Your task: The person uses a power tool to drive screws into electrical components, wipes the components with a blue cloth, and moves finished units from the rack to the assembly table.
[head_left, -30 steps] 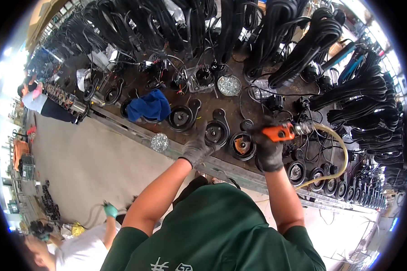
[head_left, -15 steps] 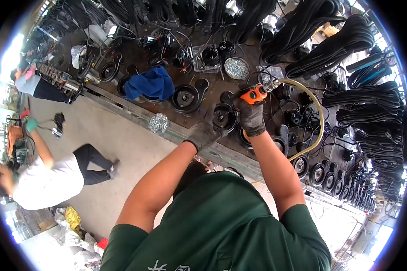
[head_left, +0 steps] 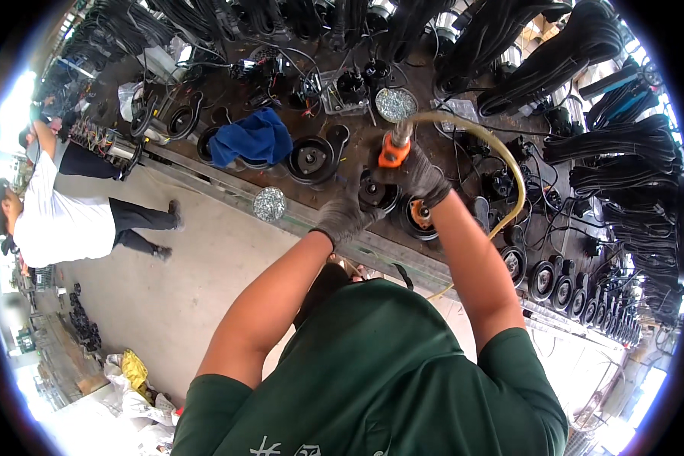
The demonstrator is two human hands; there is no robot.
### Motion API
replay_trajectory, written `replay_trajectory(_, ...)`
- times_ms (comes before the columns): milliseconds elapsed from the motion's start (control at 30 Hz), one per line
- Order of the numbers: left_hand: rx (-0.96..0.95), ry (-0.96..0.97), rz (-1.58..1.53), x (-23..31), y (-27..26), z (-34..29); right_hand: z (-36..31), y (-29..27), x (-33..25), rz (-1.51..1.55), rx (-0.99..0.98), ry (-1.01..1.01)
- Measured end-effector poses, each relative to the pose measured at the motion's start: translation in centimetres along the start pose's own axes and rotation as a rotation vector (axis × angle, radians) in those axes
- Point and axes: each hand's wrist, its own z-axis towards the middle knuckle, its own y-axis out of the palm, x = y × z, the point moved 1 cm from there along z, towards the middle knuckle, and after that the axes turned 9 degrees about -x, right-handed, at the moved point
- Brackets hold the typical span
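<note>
My right hand [head_left: 421,178], in a dark grey work glove, is wrapped round an orange air screwdriver [head_left: 394,154] with a metal end fitting and a yellowish hose [head_left: 518,178]. The tool is held over a black round motor housing [head_left: 374,191] near the bench's front edge; its tip is hidden. Gripping that housing at its near left side is my left hand [head_left: 345,213], gloved alike, with the fingertips partly covered. Just right of it lies another round housing with an orange-brown centre [head_left: 420,214]. To the left sits a larger black housing [head_left: 310,159].
Dishes of small metal screws stand on the bench [head_left: 395,105] and at its front edge [head_left: 269,204]. A blue cloth [head_left: 252,138] covers other housings. Bundled black cables [head_left: 558,57] line the back and right. A person in a white shirt [head_left: 68,220] stands at left.
My right hand has moved left with the screwdriver, which is now tilted more upright over the housing. The hose has swung left too. The person in white has moved farther away.
</note>
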Motion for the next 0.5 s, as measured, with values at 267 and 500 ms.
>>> replay_trajectory(267,-0.005,-0.049,0.097,2.4,-1.0,-0.9,-0.6,1.2,2.1,-0.02,0.144,-0.099)
replay_trajectory(500,0.038,-0.052,0.18,1.5,-0.4,-0.8,0.4,1.2,3.2,-0.042,0.115,-0.046)
